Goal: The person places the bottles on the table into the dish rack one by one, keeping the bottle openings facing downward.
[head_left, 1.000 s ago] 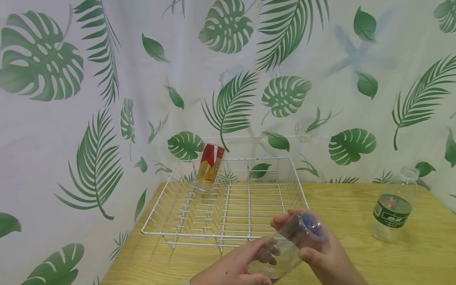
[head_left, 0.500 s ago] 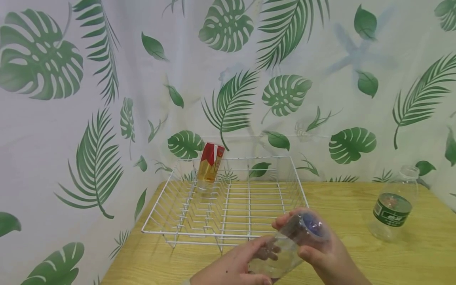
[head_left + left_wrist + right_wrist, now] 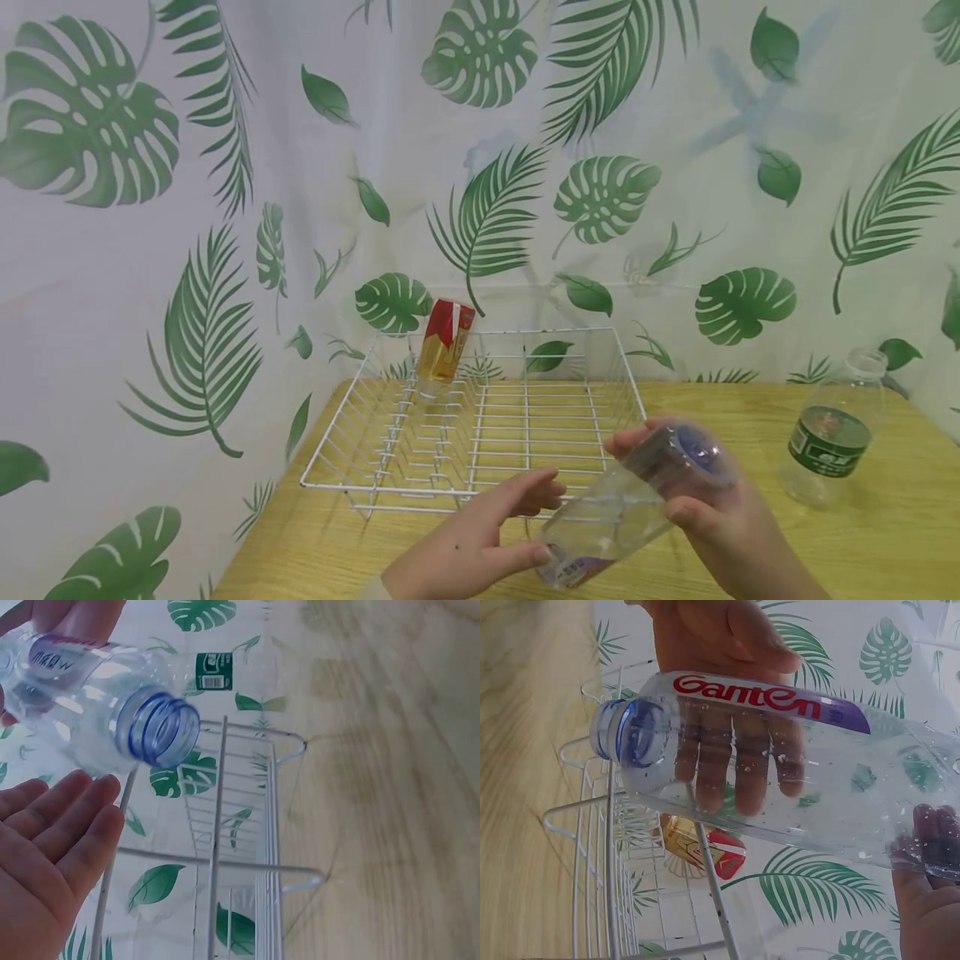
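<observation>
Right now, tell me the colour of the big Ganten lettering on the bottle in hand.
Red; the Ganten lettering shows best in the right wrist view.

Soft light; held bottle (image 3: 94, 705) glinting; wrist views blur tabletop (image 3: 382, 795).

A pale sleeve (image 3: 374, 590) edges a person's dot-marked left hand (image 3: 476, 537); the right hand (image 3: 723, 521), like it, is bare.

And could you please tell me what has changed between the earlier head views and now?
The right hand has carried the blue-necked bottle it holds rightward and slightly up in the head view. The left hand has opened from around it; whether its thumb still touches is unclear. The wire rack, red-and-gold carton and green-labelled bottle stayed put.
</observation>
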The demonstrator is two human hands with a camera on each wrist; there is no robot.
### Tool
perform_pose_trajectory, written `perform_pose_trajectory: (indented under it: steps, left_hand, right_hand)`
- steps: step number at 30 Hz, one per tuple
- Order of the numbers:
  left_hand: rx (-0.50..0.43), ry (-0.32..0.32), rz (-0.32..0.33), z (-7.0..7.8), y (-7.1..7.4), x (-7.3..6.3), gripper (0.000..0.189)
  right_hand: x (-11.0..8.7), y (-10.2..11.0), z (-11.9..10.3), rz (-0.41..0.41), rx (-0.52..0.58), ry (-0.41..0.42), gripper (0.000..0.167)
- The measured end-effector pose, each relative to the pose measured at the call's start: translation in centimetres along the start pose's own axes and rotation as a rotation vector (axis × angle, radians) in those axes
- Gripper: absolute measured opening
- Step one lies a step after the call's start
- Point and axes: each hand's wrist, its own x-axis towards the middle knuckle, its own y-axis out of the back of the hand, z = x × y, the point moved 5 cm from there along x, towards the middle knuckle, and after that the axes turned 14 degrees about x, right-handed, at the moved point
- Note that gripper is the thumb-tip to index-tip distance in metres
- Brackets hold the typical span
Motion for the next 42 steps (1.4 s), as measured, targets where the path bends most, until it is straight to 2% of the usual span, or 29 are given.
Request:
perform_pose_trajectory:
  steps: [7,11,18,22,27,34,39,42]
  left_hand:
    - [0.013,0.005,0.074,-0.5,1.9,-0.3,0.064]
    - [0.044,0.040,0.125,-1.1,3.3,-0.7,0.064]
    - [0.099,0.169,0.208,-2.7,6.0,-1.9,0.066]
    - [0.155,0.232,0.279,-3.7,8.0,-2.6,0.069]
    - [0.188,0.324,0.347,-5.9,10.5,-4.1,0.072]
    - [0.182,0.424,0.437,-9.5,13.9,-7.0,0.071]
    - [0.225,0.537,0.425,-12.2,15.1,-9.0,0.075]
    - [0.219,0.576,0.417,-13.5,15.5,-9.8,0.075]
  right_hand:
    - [0.1,0.3,-0.7,0.014,-0.022,0.020,0.047]
    - [0.3,0.4,-1.0,-0.001,-0.015,0.044,0.048]
    - [0.4,0.4,-1.4,-0.013,0.012,0.047,0.049]
    - [0.4,0.4,-1.6,-0.007,0.013,0.049,0.048]
    - [0.6,0.3,-1.7,-0.021,0.014,0.064,0.048]
    - [0.7,0.4,-1.6,-0.018,0.010,0.050,0.047]
    - [0.6,0.4,-1.5,-0.030,0.017,0.038,0.049]
    - [0.6,0.5,-1.4,-0.034,0.012,0.033,0.049]
